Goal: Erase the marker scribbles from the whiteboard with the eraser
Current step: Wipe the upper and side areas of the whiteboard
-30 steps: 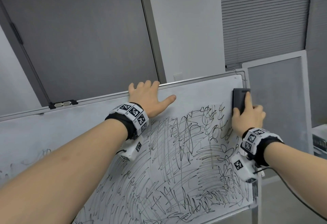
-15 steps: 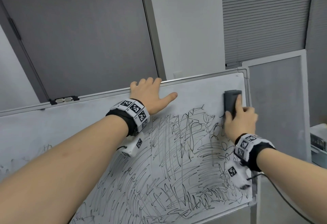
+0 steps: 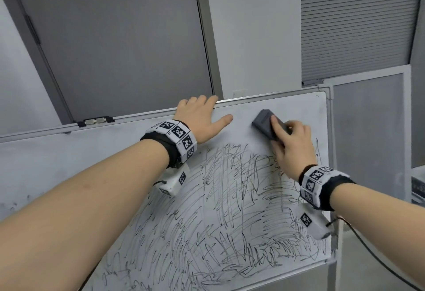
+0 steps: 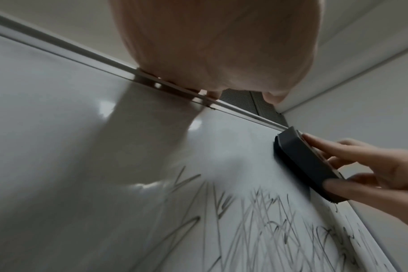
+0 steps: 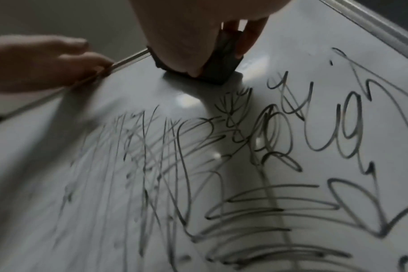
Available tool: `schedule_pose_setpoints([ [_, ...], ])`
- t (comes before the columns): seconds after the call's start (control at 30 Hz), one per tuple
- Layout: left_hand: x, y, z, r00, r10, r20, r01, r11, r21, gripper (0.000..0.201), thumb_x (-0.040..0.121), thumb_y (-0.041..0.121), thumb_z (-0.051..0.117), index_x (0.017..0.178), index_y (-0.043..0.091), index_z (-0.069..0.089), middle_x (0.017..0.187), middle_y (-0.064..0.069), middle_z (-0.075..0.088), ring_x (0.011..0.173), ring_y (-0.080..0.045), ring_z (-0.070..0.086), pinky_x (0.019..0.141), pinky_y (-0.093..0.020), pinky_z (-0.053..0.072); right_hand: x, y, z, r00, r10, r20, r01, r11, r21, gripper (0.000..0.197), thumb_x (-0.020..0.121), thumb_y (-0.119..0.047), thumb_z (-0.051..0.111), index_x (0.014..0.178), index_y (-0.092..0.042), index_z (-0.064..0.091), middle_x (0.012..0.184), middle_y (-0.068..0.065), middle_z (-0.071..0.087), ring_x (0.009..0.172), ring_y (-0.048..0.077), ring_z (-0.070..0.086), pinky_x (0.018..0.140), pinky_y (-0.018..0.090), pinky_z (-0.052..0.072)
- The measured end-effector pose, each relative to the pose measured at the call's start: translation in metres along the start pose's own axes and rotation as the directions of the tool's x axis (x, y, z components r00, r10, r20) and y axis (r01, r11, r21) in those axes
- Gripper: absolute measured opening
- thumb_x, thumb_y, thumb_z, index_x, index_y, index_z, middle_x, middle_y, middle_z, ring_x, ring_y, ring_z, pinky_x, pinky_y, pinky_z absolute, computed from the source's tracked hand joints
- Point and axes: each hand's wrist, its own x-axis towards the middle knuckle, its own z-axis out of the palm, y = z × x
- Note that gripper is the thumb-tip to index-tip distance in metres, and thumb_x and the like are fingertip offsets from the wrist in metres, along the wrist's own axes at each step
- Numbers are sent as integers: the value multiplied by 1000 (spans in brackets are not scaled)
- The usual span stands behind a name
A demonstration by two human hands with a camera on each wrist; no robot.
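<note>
**Eraser working the top edge of the scribbled board**

A grey-walled room with a dark panel and slatted blinds stands behind a tilted whiteboard (image 3: 241, 116), whose lower and right parts are thick with black marker scribbles (image 3: 230, 198); a strip along the top reads clean.

The left hand (image 3: 197, 118) lies flat on the board, fingers hooked over the top frame and thumb spread out, probably to steady the board against the push of wiping. Its grip is relaxed and holds nothing.

The right hand (image 3: 292, 148) has its grip clamped on the dark grey eraser (image 3: 264, 125): thumb on one long side, fingers on the other, index finger laid along the back, likely to press the felt face flat. The eraser sits against the board in the upper right, just above the scribbles. Its long axis runs diagonally, the far end pointing up and left toward the left thumb.
</note>
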Motion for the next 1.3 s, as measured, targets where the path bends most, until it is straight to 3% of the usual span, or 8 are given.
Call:
schedule_pose_setpoints([
  [0.2,-14,-14,3,998,-70,5,69,995,77,84,86,79,14,142,21,39,133,-8,54,125,-32,47,118,-62,11,-46,-19,20,859,-385,336,422,905,-42,73,78,-9,67,145,-30,43,121,13,48,104,29,42,78,40,48],
  [0.47,-6,-14,-1,1000,-1,27,0,999,35,78,90,76,15,144,25,37,135,-4,55,128,-29,48,118,-63,7,1,-43,11,957,-260,132,263,965,-9,59,87,-12,53,144,-25,46,123,17,45,106,36,40,76,47,51],
  [0.7,-23,-60,-4,992,-121,25,120,991,63,79,90,76,14,123,16,52,115,-6,61,114,-30,54,118,-64,9,-44,-51,30,787,-500,362,539,843,-7,77,73,-5,70,142,-28,46,120,14,49,104,30,44,71,39,51],
  [0.97,-38,-87,-3,993,-118,-30,119,991,57,70,93,72,20,113,15,55,111,-8,63,106,-32,57,109,-52,31,8,-90,36,935,-330,132,331,944,14,63,86,-11,62,144,-27,45,122,14,44,106,35,40,69,46,53],
  [1.03,-38,-85,-5,993,-105,-51,109,992,70,70,92,73,22,109,14,55,109,-10,64,102,-32,59,93,-45,38,-12,-95,45,851,-478,217,485,874,22,70,79,-5,60,143,-27,45,119,15,46,104,35,42,69,43,52],
  [1.1,-38,-86,-5,995,-96,-38,99,992,79,70,93,74,23,112,14,55,110,-9,63,102,-32,58,86,-42,39,-37,-97,53,692,-639,336,667,744,42,76,71,-2,51,143,-26,45,117,15,50,101,32,44,69,40,50],
  [1.17,-38,-89,-6,995,-98,-18,99,993,71,72,92,74,23,118,14,54,114,-8,63,105,-31,58,86,-42,38,-39,-96,55,638,-667,384,719,695,11,79,69,-5,52,144,-28,43,118,14,50,101,32,45,71,41,48],
  [1.3,-37,-88,-6,997,-78,-22,79,994,70,77,88,76,21,121,15,54,116,-8,63,107,-31,58,89,-42,39,2,-111,48,865,-471,174,480,877,-7,68,79,-10,58,143,-28,43,117,17,49,98,35,44,75,47,47],
])
